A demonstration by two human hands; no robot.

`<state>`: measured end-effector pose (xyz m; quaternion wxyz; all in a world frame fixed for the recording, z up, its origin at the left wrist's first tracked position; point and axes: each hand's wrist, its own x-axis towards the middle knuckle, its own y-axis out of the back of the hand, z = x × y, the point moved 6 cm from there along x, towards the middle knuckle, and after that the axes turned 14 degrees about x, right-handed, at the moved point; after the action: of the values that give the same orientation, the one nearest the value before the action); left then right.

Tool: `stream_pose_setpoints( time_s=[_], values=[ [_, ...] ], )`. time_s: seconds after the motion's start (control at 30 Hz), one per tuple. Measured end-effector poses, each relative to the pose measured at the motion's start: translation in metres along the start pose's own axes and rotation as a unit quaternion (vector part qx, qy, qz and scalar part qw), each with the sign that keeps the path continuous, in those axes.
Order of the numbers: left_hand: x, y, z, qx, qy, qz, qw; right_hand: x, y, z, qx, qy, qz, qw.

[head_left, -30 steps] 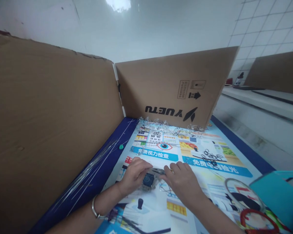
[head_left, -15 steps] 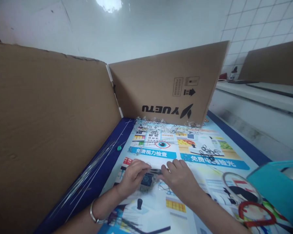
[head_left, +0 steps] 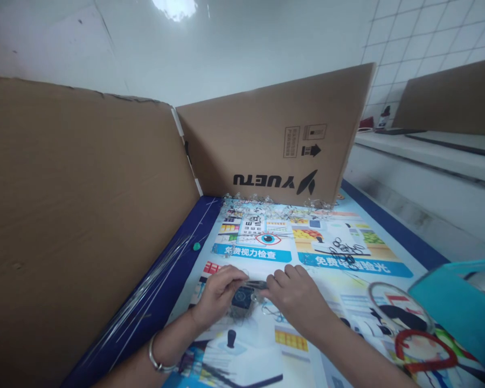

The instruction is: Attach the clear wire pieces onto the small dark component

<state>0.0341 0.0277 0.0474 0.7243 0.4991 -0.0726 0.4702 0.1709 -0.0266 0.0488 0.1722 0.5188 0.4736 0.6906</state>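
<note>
My left hand (head_left: pixel 216 293) and my right hand (head_left: pixel 295 293) meet over a printed poster mat (head_left: pixel 347 318). Both have their fingers curled and pinched on a small clear block with a dark blue square part (head_left: pixel 242 298) and a thin dark metal piece (head_left: pixel 256 283) that lies between the fingertips. Which hand holds the metal piece I cannot tell. A bracelet (head_left: pixel 156 355) circles my left wrist.
Cardboard walls stand at the left (head_left: pixel 76 215) and the back (head_left: pixel 267 145). Clear scraps (head_left: pixel 267 203) lie along the back wall, black rings (head_left: pixel 345 250) to the right. Thin wires (head_left: pixel 153 291) run along the blue edge. A teal box (head_left: pixel 461 307), a clear ring and a red ring (head_left: pixel 424 350) sit at right.
The camera has tilted and drifted slightly, so the scene sits lower and further left. My hands stay pinched together on the small part, with only slight finger movement.
</note>
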Motion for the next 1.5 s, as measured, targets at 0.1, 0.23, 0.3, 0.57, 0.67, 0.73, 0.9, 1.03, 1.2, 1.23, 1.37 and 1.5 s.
stream_pose_setpoints(
  time_s=[0.1,0.23,0.3,0.57,0.67,0.73,0.9,1.03,1.2,1.23,1.37,1.5],
  values=[
    [0.0,-0.001,0.0,-0.008,-0.006,-0.009,1.0,0.001,0.002,-0.001,0.003,0.002,0.0,1.0],
    [-0.001,-0.002,-0.001,-0.019,-0.015,-0.018,1.0,0.001,0.001,0.0,0.005,-0.002,-0.003,1.0],
    [-0.002,-0.003,-0.003,-0.021,-0.015,-0.021,0.999,0.001,0.0,0.001,0.009,-0.003,-0.004,1.0],
    [-0.002,-0.004,-0.002,-0.027,-0.019,-0.034,0.999,0.0,0.001,0.0,0.017,0.0,-0.005,1.0],
    [-0.001,-0.004,-0.003,-0.017,-0.012,-0.03,0.999,-0.001,0.0,0.001,0.008,0.0,-0.007,1.0],
    [0.0,-0.003,-0.006,-0.012,0.0,-0.02,1.0,0.0,-0.002,0.002,0.001,-0.001,-0.006,1.0],
    [0.0,-0.002,-0.012,-0.018,0.013,-0.002,1.0,0.0,-0.003,0.004,-0.004,-0.004,-0.005,1.0],
    [-0.001,-0.003,-0.011,-0.02,-0.001,-0.006,1.0,0.001,-0.002,0.003,-0.003,-0.007,-0.003,1.0],
    [-0.002,-0.005,-0.009,-0.018,-0.026,-0.014,0.999,0.001,-0.004,0.003,0.005,-0.011,-0.006,1.0],
    [-0.002,-0.005,-0.008,-0.018,-0.028,-0.014,0.999,0.001,-0.004,0.003,0.007,-0.012,-0.006,1.0],
    [-0.003,-0.006,-0.007,-0.015,-0.03,-0.021,0.999,0.0,-0.005,0.002,0.006,-0.011,-0.009,1.0],
    [-0.002,-0.005,-0.009,-0.002,-0.016,-0.021,1.0,-0.002,-0.01,0.006,0.009,-0.022,-0.021,1.0]
  ],
)
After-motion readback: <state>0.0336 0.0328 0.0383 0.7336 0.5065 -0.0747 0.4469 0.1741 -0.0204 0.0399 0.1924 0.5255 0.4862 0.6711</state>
